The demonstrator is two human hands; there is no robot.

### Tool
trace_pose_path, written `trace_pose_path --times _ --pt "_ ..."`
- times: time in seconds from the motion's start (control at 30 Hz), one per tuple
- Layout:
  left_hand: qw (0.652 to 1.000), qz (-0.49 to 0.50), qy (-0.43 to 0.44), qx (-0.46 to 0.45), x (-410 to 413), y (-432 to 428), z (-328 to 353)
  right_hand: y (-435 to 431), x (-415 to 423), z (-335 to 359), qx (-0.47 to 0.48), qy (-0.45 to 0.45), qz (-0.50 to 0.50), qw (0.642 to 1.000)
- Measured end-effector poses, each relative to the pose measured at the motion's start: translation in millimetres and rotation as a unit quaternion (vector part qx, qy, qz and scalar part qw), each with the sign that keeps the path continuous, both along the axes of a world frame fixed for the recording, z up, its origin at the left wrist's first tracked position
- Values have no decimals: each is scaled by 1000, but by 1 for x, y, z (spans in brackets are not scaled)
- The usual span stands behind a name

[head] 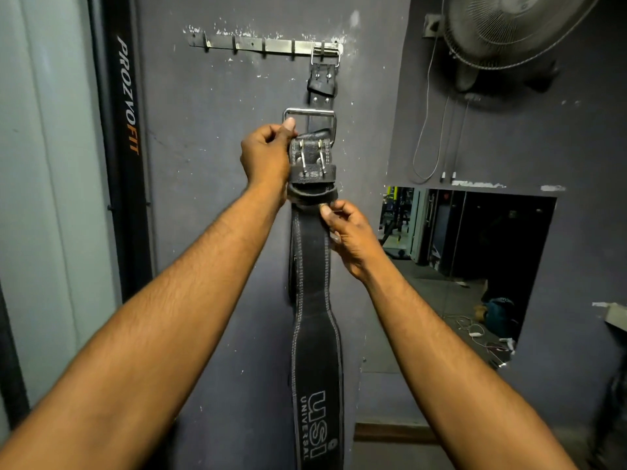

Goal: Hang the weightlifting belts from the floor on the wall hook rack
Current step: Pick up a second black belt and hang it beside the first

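A black leather weightlifting belt (317,351) with white "USI UNIVERSAL" lettering hangs down in front of the grey wall, its steel buckle (309,114) held up below the rack. My left hand (266,156) grips the buckle end from the left, thumb on the buckle frame. My right hand (351,237) pinches the belt's right edge just under the keeper loop. The metal wall hook rack (251,45) is mounted above. A second black belt (321,83) hangs by its buckle from the rack's rightmost hook, mostly hidden behind the held belt.
Several hooks to the left on the rack are bare. A black "PROZVOFIT" upright (126,137) stands at the left. A wall fan (509,32) with dangling cords is at upper right. A mirror or opening (475,259) at the right shows the gym floor.
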State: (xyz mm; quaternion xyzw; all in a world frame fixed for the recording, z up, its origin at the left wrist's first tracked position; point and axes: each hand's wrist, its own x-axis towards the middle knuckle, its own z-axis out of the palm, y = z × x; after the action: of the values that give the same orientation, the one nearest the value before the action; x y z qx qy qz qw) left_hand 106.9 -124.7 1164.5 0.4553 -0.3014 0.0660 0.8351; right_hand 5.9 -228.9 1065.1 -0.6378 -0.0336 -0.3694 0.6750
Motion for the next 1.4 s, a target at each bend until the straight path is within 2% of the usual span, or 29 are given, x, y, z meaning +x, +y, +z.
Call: trace_pose_path --times 0.07,0.13,0.2,0.27,0.6,0.77,0.87,0.93,1.0,1.07,1.13,1.4 --pt "998 -2 58 -40 1 -9 -4 -11 -2 10 -85 27 -51 995" --pt "995 -11 86 -54 4 -14 -11 -19 -5 24 -219 40 -127 967" --pt "995 -9 91 -46 11 -19 -18 -26 -1 37 -382 59 -192 902" --pt "994 -14 96 -41 19 -20 -22 -31 8 43 -477 71 -210 851" --pt "997 -37 43 -59 96 -29 4 -44 97 49 -541 -60 -284 789" --pt "996 -36 17 -84 154 -48 25 -52 153 79 -547 -42 -273 790" --pt "997 -14 -19 -76 184 -66 39 -67 183 94 -520 -31 -272 809" --pt "996 41 -71 -24 203 -82 44 -79 202 102 -493 -14 -266 828" --pt "981 103 -154 53 219 -97 42 -92 219 110 -467 -25 -253 847" --pt "960 112 -238 95 234 -111 40 -105 233 120 -450 -43 -240 859" --pt "953 92 -276 87 249 -120 49 -115 245 134 -439 -47 -226 868" --pt "962 43 -268 8 297 -161 156 -159 291 237 -420 -81 -207 880"
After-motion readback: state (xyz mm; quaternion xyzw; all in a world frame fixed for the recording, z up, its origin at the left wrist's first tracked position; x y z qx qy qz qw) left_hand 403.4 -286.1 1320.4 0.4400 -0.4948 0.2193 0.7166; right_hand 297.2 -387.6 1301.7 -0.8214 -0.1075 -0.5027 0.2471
